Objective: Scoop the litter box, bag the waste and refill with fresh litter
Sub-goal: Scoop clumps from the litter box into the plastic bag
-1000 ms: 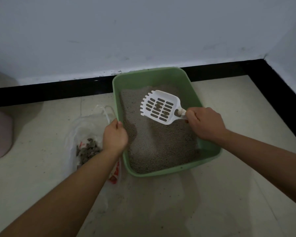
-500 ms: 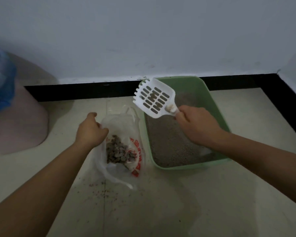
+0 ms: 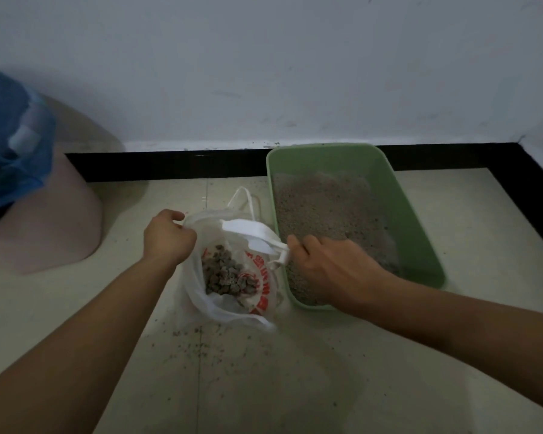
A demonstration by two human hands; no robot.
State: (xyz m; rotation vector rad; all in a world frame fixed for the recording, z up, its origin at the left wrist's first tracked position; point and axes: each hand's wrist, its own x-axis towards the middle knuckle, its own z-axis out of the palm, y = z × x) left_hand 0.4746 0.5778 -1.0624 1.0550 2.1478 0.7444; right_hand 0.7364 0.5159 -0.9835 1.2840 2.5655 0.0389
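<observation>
Scoop (image 3: 248,231) handle grasped by right hand (image 3: 329,270), tipped over bag (image 3: 195,297); left hand (image 3: 169,239) clenched on bag rim.

The only print in view is red lettering (image 3: 259,278) on the side of the white plastic bag (image 3: 191,292). It runs in a curved band and ends in a solid red block at the lower end. The characters are creased and blurred, and none can be read.

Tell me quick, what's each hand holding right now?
Left hand: closed, gripping the plastic bag rim.
Right hand: closed, holding the white scoop by its handle, over the bag.
</observation>
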